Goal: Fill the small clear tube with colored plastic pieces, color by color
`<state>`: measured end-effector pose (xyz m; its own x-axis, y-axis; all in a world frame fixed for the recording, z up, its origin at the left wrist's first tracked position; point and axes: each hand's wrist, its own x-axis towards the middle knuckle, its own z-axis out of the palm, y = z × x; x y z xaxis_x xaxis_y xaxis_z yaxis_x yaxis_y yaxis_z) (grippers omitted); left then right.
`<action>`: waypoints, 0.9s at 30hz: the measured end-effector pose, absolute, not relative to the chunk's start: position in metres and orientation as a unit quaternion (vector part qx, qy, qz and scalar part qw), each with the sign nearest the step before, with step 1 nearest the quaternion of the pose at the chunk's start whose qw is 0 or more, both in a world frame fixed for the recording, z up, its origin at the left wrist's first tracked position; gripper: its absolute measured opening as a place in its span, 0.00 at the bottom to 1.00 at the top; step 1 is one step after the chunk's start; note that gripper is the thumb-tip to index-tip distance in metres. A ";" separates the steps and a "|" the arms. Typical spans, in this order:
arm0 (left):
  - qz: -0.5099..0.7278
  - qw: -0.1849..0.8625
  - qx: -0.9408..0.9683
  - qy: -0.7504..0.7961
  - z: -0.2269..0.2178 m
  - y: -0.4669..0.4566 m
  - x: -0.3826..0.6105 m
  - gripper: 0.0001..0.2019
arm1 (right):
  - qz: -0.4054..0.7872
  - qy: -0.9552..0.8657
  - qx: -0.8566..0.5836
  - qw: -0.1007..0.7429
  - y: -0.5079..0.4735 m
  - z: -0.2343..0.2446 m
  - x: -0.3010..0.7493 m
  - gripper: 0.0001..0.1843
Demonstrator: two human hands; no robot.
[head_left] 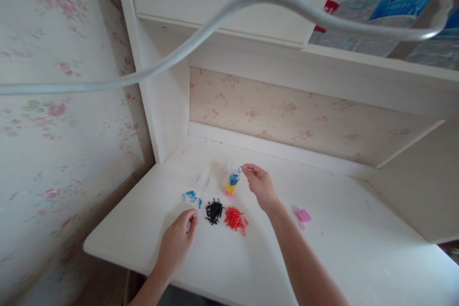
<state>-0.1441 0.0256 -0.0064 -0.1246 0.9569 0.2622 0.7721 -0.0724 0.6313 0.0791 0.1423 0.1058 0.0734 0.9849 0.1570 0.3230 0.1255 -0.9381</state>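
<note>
My right hand [258, 182] pinches a small blue rubber band [240, 169] between thumb and forefinger, at the mouth of a small clear bottle [234, 176]. The bottle stands upright, with blue bands at the top, yellow below and pink at the bottom. Resting on the table at the left, my left hand [181, 234] has its fingers curled together; whether anything small is in them I cannot make out. Just beyond it lie several loose blue rubber bands [191, 195]. A pile of black bands [214, 211] and a pile of red bands [235, 219] sit between my hands.
A pink plastic piece [304, 215] lies on the white table [344, 258] right of my right forearm. White cabinets [222, 14] overhang the back, with plastic bottles [401, 5] on the upper right shelf. A pale cable [201, 33] crosses the upper view, close to the camera.
</note>
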 end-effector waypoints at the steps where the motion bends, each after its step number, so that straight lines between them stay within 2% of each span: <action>1: 0.340 0.137 0.647 0.668 -0.006 0.026 -0.144 0.14 | 0.344 -0.595 -0.564 0.458 0.146 0.103 0.079 0.24; 6: 0.340 0.152 0.646 0.666 -0.006 0.026 -0.144 0.16 | 0.293 -0.645 -0.578 0.405 0.154 0.095 0.077 0.20; 10: 0.334 0.160 0.644 0.670 -0.005 0.027 -0.144 0.16 | 0.191 -0.711 -0.601 0.312 0.152 0.102 0.077 0.17; 13: 0.329 0.158 0.645 0.671 -0.005 0.027 -0.144 0.15 | 0.181 -0.722 -0.606 0.281 0.151 0.106 0.076 0.16; 17: 0.327 0.151 0.649 0.670 -0.004 0.026 -0.144 0.15 | 0.188 -0.705 -0.612 0.304 0.152 0.110 0.077 0.15; 22: 0.326 0.144 0.651 0.670 -0.004 0.026 -0.144 0.14 | 0.232 -0.653 -0.612 0.381 0.139 0.111 0.085 0.17; 27: 0.325 0.135 0.640 0.683 -0.003 0.027 -0.144 0.13 | 0.335 -0.581 -0.600 0.436 0.098 0.071 0.108 0.22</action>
<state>-0.1435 0.0273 -0.0027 -0.1440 0.9621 0.2314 0.7862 -0.0308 0.6172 0.1083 0.0980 0.0712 0.1012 0.9895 0.1035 0.4049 0.0540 -0.9127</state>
